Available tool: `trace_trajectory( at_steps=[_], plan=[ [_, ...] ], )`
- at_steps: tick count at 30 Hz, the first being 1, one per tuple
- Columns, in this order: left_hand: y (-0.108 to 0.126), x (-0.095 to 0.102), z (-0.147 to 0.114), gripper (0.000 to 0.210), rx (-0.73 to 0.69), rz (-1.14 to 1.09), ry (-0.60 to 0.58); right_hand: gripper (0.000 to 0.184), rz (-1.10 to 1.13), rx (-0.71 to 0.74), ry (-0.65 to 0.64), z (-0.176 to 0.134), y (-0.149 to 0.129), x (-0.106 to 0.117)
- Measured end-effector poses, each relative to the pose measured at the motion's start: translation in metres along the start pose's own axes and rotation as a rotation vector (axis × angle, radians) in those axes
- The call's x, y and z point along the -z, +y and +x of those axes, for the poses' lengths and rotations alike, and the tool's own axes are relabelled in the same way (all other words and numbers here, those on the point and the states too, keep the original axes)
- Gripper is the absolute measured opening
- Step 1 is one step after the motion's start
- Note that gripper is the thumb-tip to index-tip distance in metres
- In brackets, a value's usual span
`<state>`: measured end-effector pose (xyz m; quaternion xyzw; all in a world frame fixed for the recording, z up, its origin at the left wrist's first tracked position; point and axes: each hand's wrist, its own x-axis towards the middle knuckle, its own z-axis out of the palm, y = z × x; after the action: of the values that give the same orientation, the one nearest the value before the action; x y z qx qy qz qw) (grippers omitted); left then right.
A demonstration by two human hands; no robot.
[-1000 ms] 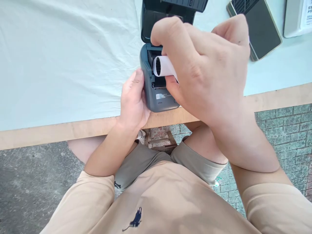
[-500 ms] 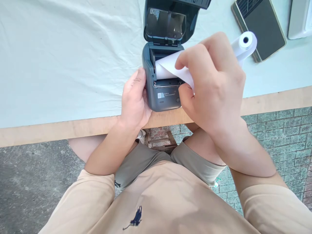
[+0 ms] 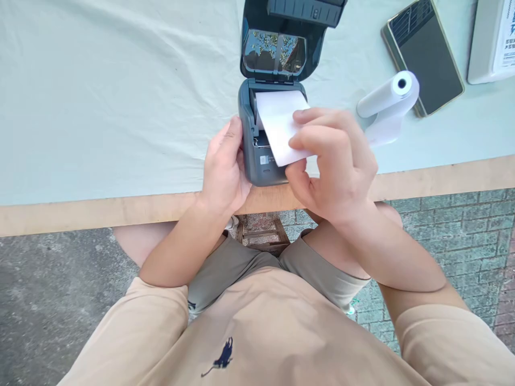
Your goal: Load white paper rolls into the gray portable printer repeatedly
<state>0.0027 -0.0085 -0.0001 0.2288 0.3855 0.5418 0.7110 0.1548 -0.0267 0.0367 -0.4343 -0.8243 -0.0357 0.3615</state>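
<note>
A dark grey portable label printer (image 3: 251, 163) lies at the table's front edge, its lid (image 3: 277, 69) swung up and back. My left hand (image 3: 225, 163) grips the printer's left side, thumb along the edge. A white paper strip (image 3: 279, 120) comes out of the printer's paper bay and lies over its front. My right hand (image 3: 336, 158) pinches the strip's loose end between thumb and fingers, covering the printer's front right corner. The roll inside the bay is mostly hidden under the strip.
A second white paper roll (image 3: 382, 96), partly unwound, lies right of the printer. Behind it rests a dark phone (image 3: 432, 59). A white printed box (image 3: 488, 48) stands at the far right. A pale cloth (image 3: 120, 107) covers the table, whose bare wooden edge (image 3: 100, 212) faces me.
My right hand has moved left and down, drawing the paper strip out over the printer's front. The left hand keeps its hold on the printer. The loose roll is now fully uncovered.
</note>
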Motion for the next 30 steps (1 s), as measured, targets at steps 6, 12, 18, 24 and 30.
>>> trace_trajectory(
  at_steps=[6, 12, 18, 24, 30],
  plan=[
    [-0.003, 0.010, 0.007, 0.025, 0.042, 0.039, -0.050, 0.018, -0.015, 0.127, -0.073, -0.005, 0.011, -0.004],
    [0.001, 0.011, 0.003, 0.040, 0.022, 0.029, -0.212, 0.012, 0.087, 0.103, -0.134, -0.004, 0.013, -0.003],
    [-0.004, 0.014, 0.001, 0.045, -0.034, 0.139, -0.169, 0.010, 0.293, -0.063, 0.127, 0.001, 0.030, -0.001],
    [-0.008, 0.019, 0.006, 0.049, -0.064, 0.168, -0.211, 0.037, 0.752, -0.576, 0.168, 0.007, 0.034, -0.005],
    [-0.013, 0.021, 0.009, 0.062, -0.092, 0.189, -0.209, 0.039, 1.099, -0.936, 0.116, 0.013, 0.027, -0.015]
  ],
)
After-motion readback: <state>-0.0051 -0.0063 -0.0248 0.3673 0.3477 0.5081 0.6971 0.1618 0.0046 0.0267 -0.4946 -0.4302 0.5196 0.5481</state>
